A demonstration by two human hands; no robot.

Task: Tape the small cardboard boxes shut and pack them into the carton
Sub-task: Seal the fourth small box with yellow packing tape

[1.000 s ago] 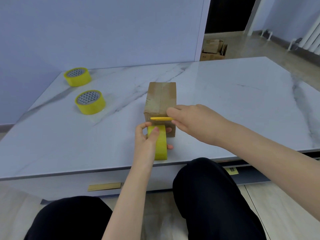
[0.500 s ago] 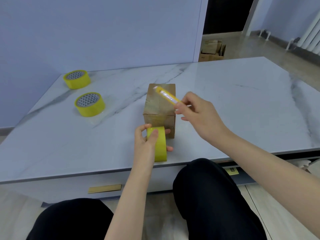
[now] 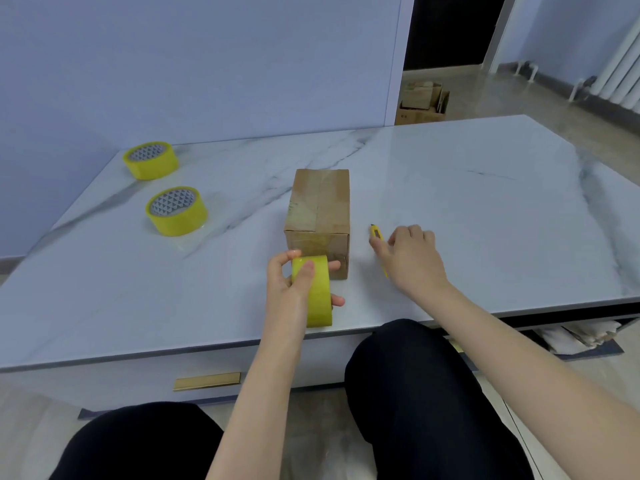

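head: taped cardboard box (image 3: 320, 216), marble bench (image 3: 485, 220)
left hand (image 3: 287, 296): grips yellow tape roll (image 3: 316, 294)
right hand (image 3: 414, 261): knife (image 3: 375, 233) lowered onto bench, grip unclear

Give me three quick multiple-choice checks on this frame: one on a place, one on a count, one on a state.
1. Where is the yellow knife relative to the cardboard box?
A) on top of it
B) on the table to its right, at the right hand
C) to its left

2. How many yellow tape rolls are in view?
A) one
B) two
C) three

3. The roll at the left hand is:
A) gripped, standing on edge in front of the box
B) lying flat, untouched
C) stacked on the box

Answers:
1 B: the knife lies just right of the box, by the right hand's thumb.
2 C: a far roll and a near roll lie flat at the table's left, and the third is in the left hand.
3 A: thumb and fingers curl round the roll, its tread facing up.
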